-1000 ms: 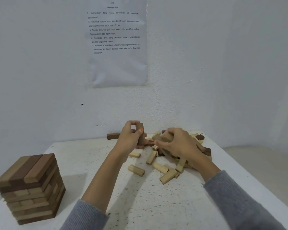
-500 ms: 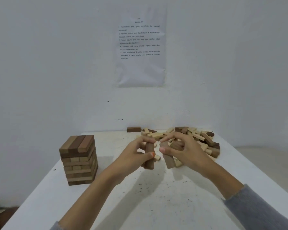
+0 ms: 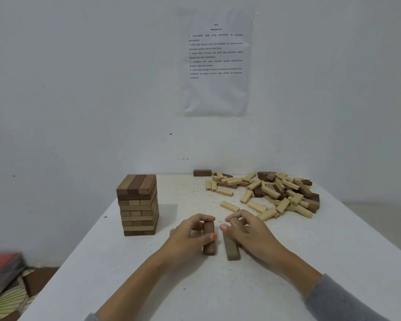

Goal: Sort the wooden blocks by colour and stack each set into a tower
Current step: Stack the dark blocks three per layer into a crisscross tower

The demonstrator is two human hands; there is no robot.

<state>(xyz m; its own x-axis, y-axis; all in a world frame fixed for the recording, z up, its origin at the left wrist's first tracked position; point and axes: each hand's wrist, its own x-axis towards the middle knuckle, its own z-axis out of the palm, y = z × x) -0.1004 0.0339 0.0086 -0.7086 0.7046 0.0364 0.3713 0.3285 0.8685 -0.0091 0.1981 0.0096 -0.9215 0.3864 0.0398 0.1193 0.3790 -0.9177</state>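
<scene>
**At mid-table, two dark pieces held**

On the table (image 3: 218, 288), your left hand (image 3: 190, 235) curls round one dark block (image 3: 209, 245), upright; your right hand (image 3: 248, 232) grips a second dark block (image 3: 230, 249), tilted, seemingly touching the surface. The tower (image 3: 138, 205) stands left; the loose pile (image 3: 276, 193) lies far right.

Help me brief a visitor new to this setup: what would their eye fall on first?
Front and centre, the left hand grips a dark block and the right hand a second dark block, side by side low over the white table. A neat tower of mixed browns stands to the left. A loose pile of mostly pale blocks sprawls at the far right.
</scene>
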